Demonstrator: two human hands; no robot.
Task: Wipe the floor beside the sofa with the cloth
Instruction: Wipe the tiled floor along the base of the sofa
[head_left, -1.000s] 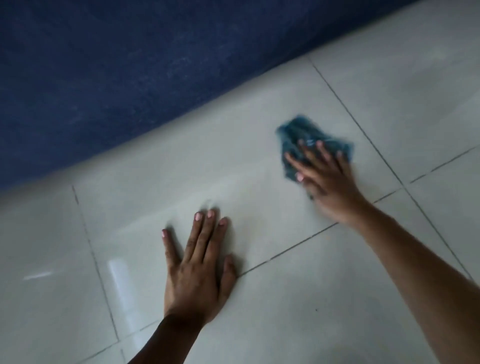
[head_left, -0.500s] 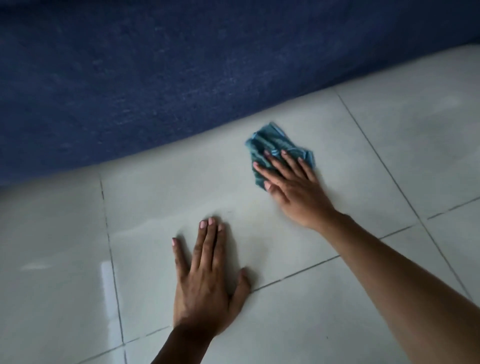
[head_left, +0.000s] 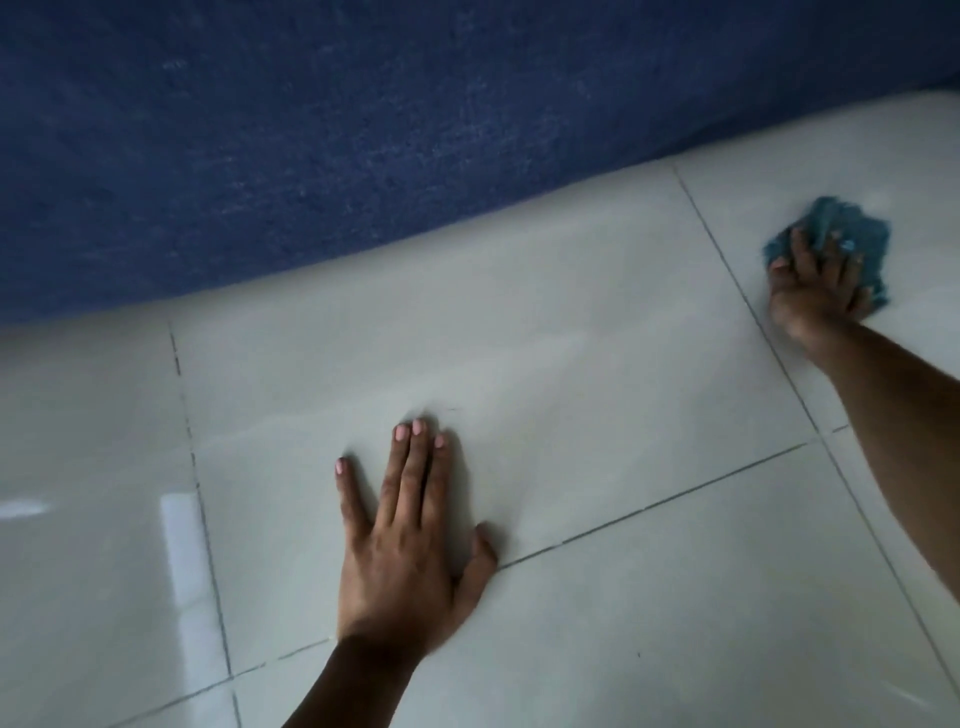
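A crumpled teal cloth (head_left: 860, 228) lies on the pale tiled floor (head_left: 597, 374) at the far right, close to the base of the dark blue sofa (head_left: 363, 130). My right hand (head_left: 815, 291) presses down on the cloth with its fingers curled over it, and the arm reaches in from the right edge. My left hand (head_left: 405, 540) rests flat on a tile in the lower middle, fingers spread, holding nothing.
The sofa side fills the whole top of the view and curves down to the left. Dark grout lines cross the glossy tiles. A bright reflection (head_left: 179, 545) shows on the floor at the left.
My right hand has swept the cloth to the right, across a grout line onto the neighbouring tile. My left hand has stayed planted on the floor.
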